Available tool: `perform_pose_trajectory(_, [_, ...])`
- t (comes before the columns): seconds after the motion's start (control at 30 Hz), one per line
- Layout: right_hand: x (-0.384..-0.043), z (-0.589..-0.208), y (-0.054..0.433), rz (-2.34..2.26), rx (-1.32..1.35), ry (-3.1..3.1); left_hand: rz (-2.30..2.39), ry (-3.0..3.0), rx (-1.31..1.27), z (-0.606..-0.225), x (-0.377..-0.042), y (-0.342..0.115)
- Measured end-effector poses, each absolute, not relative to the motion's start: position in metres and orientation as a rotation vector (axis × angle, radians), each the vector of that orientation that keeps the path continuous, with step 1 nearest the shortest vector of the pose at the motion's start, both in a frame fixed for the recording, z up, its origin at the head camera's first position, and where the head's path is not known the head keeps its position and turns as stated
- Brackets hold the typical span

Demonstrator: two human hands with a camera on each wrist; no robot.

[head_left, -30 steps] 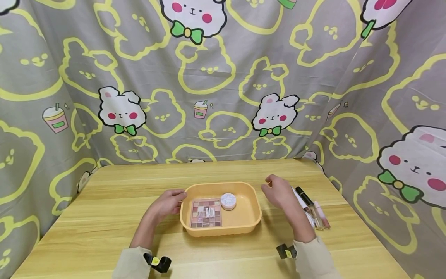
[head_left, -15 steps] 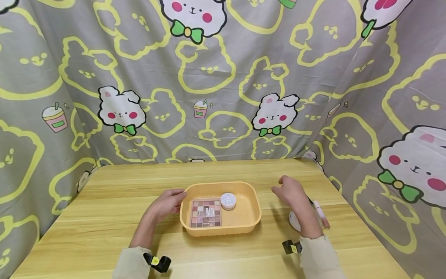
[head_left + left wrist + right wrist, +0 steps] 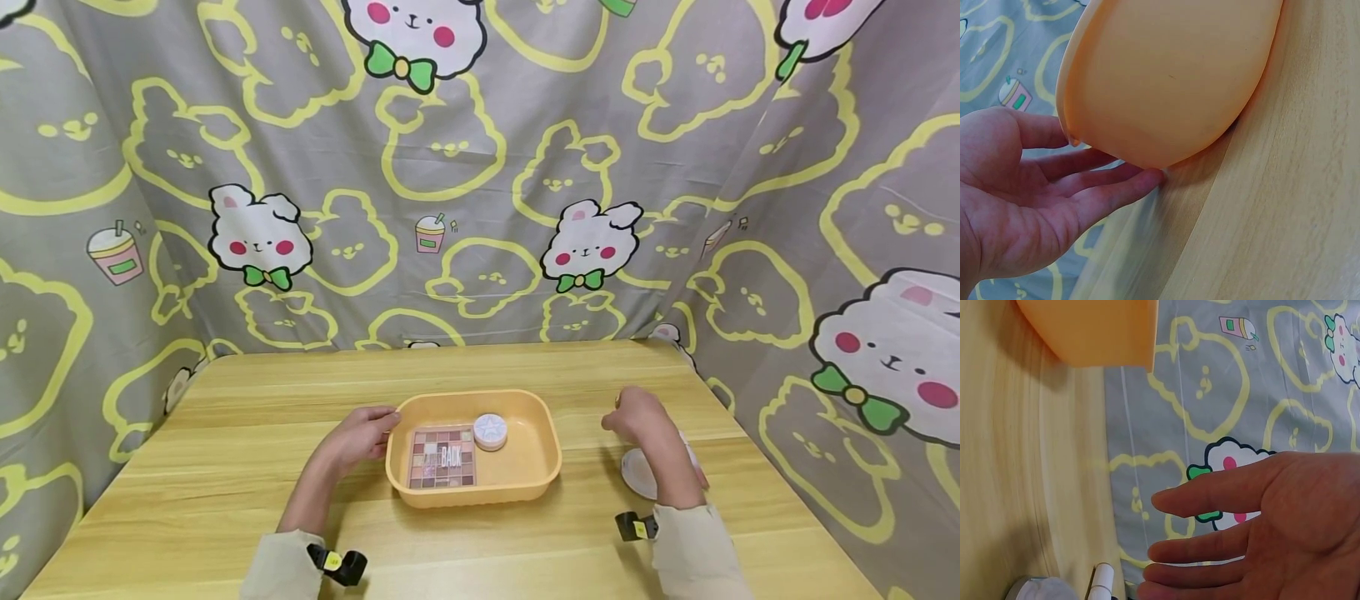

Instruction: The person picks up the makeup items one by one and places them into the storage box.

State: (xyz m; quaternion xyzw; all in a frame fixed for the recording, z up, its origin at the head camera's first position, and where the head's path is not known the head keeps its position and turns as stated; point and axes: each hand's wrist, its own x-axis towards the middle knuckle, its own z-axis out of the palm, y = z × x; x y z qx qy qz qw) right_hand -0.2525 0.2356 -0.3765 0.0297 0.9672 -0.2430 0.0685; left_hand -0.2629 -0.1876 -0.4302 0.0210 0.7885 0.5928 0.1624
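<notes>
A yellow-orange plastic tray (image 3: 480,497) stands mid-table. In it lie a square eyeshadow palette (image 3: 441,468) with "BACK" on its lid and a small round white case (image 3: 491,431) with a star on top. My left hand (image 3: 362,435) holds the tray's left end; the left wrist view shows the thumb at the rim and fingertips against the outer wall (image 3: 1172,75). Right of the tray, my right hand (image 3: 643,418) hovers with nothing in it, fingers straight and thumb apart in the right wrist view. Below it lies a flat round white item (image 3: 637,473).
Beside the round white item, a pale pink tube (image 3: 701,477) shows partly behind the right forearm. In the right wrist view a white cylinder (image 3: 1102,578) lies near the table's edge. Patterned grey curtain (image 3: 480,167) encloses the wooden table (image 3: 262,392) at the back and sides.
My right hand has moved right, away from the tray and over the cosmetics, and its arm now covers the black-capped tube. My left hand and the tray have stayed put.
</notes>
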Motion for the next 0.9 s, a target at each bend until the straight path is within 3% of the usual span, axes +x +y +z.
perform_pose_trajectory(0.9, [-0.247, -0.378, 0.252, -0.662, 0.156, 2.857, 1.657, 2.278, 0.055, -0.43, -0.263, -0.189])
